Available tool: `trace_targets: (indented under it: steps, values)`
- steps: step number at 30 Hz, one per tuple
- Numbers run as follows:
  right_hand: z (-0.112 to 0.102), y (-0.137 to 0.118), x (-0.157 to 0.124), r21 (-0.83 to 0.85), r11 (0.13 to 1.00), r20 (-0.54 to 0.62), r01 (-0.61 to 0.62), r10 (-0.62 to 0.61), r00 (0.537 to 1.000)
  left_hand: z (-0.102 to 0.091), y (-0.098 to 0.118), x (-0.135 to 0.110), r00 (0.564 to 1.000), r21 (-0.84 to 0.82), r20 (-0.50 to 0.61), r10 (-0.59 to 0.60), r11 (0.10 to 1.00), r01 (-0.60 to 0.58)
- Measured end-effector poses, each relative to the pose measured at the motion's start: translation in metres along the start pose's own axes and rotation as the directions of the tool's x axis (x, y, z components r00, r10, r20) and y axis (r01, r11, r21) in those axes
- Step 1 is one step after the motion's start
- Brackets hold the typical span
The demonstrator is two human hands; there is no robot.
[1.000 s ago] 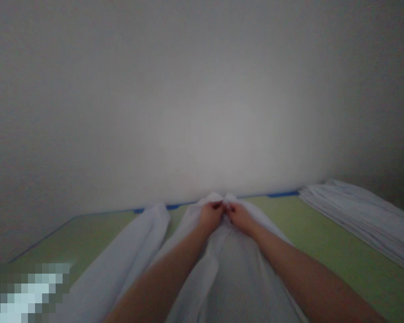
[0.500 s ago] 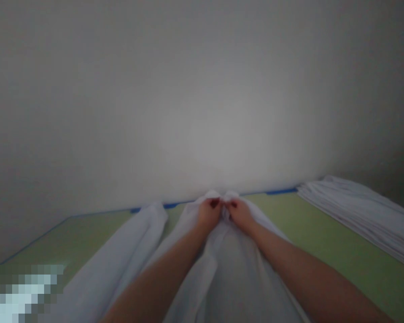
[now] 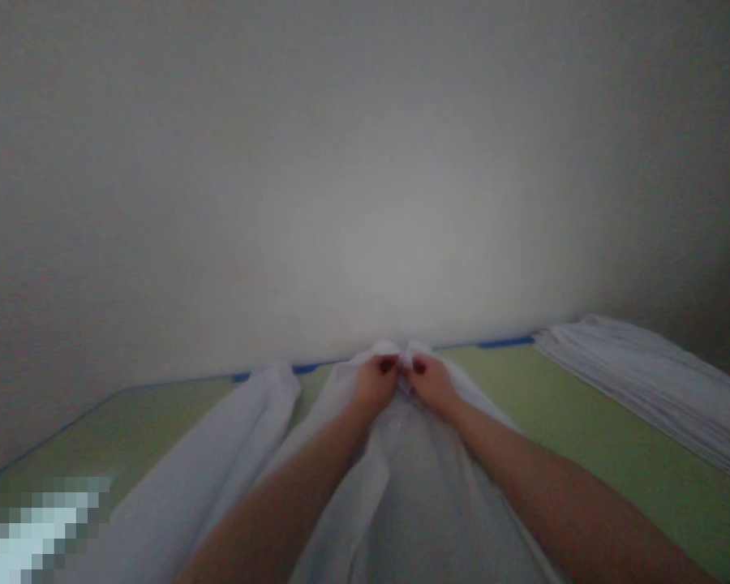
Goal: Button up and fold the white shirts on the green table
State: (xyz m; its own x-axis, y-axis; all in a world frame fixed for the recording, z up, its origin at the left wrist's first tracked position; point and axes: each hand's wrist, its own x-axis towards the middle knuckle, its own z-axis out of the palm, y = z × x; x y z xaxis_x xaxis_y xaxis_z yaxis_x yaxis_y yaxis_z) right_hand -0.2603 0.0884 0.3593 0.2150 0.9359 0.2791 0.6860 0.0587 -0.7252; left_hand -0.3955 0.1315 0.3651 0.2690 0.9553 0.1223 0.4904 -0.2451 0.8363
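Note:
A thin white garment, perhaps a shirt or coat [image 3: 438,487], lies spread lengthwise before me on the green tabletop [image 3: 511,389]. At its far end, my left hand [image 3: 378,381] pinches the gathered cloth. My right hand [image 3: 427,384] is closed on the same bunched part, with its fingertips close against the left ones. The small detail between the fingers is too dim and blurred to make out. Left of my left forearm, a long white sleeve-like piece of cloth [image 3: 219,454] stretches toward the far edge; whether it joins the garment I cannot tell.
On the right lies a stack of folded white cloth [image 3: 657,381], its layers showing along the side. Blue edging [image 3: 508,342] runs along the table's far side, against a plain grey wall [image 3: 365,178]. A pixelated patch covers the lower left corner.
Both hands hold the same place on the cloth, their fingers shifted only slightly. The whole view has moved a little; the cloth and stack lie as before.

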Motion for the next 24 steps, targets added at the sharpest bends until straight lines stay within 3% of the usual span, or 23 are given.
trace_targets:
  steps: [3,7,15,24]
  values:
    - [0.000,0.000,-0.001,-0.018,1.000,0.007,0.023,-0.023,1.000,0.002,-0.003,0.000,0.991,0.008,0.037,0.129,0.992,-0.129]
    - [-0.002,0.001,-0.003,-0.017,1.000,0.040,0.012,-0.011,0.999,0.005,-0.009,0.001,0.970,0.005,0.133,0.204,0.978,-0.206]
    - [0.000,0.004,-0.002,0.096,0.995,0.097,0.038,-0.047,0.994,-0.001,-0.010,0.003,0.963,0.015,0.146,0.226,0.973,-0.231]
    - [0.000,0.001,-0.003,-0.022,1.000,0.045,0.022,-0.021,0.999,-0.002,-0.006,0.002,0.967,0.041,0.132,0.218,0.974,-0.225]
